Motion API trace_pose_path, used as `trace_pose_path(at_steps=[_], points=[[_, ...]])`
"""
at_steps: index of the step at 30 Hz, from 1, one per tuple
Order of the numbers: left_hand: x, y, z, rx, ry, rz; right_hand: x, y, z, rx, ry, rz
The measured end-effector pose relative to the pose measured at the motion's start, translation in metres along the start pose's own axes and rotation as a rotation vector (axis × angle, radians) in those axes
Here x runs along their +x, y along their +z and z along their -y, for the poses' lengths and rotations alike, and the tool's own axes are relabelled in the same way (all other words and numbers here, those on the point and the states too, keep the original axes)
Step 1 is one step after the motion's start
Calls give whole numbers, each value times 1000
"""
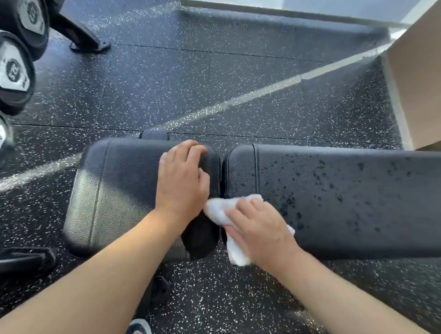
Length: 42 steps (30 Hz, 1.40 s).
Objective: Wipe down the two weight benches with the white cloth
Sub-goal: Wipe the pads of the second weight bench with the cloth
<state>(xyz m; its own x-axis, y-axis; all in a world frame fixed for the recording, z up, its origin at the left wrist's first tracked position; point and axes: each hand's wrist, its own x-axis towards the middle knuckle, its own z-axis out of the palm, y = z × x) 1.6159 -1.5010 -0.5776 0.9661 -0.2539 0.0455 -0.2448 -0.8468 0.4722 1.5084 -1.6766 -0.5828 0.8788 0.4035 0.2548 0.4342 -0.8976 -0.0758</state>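
Black padded bench (342, 199) — droplet-speckled long pad, short seat pad (119, 186) alongside, crumpled white cloth (224, 212) at their gap

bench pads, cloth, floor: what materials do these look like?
Bench pads: black vinyl or leatherette, judging by the pebbled grain, stitched seams and soft sheen; the right pad is beaded with droplets, so it seems non-absorbent.
Cloth: white, soft, crumpled; woven fabric or a disposable wipe, can't tell which.
Floor: black matte tiles with white flecks and visible seams, probably rubber.
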Motion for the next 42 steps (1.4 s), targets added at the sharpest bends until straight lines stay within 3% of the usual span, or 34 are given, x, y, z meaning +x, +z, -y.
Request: trace_pose_path(at_steps=[5,12,15,19,24,33,36,42], points=[[2,25,-5,128,-63,-75,83,22,-54,39,319,33],[3,36,0,160,-14,-163,134,56,-69,47,487,15],[2,36,1,167,-25,-153,95,40,-36,87,470,-57],[3,36,0,151,-30,-157,11,17,15,162,373,-7],[6,36,0,163,-22,-160,5,19,-7,164,190,-28],[5,37,2,163,-15,-163,124,46,-70,92,554,-35],[4,39,3,173,-14,-169,106,39,-56,73,516,-36],[4,39,3,157,-6,-172,-18,10,14,183,340,-30]])
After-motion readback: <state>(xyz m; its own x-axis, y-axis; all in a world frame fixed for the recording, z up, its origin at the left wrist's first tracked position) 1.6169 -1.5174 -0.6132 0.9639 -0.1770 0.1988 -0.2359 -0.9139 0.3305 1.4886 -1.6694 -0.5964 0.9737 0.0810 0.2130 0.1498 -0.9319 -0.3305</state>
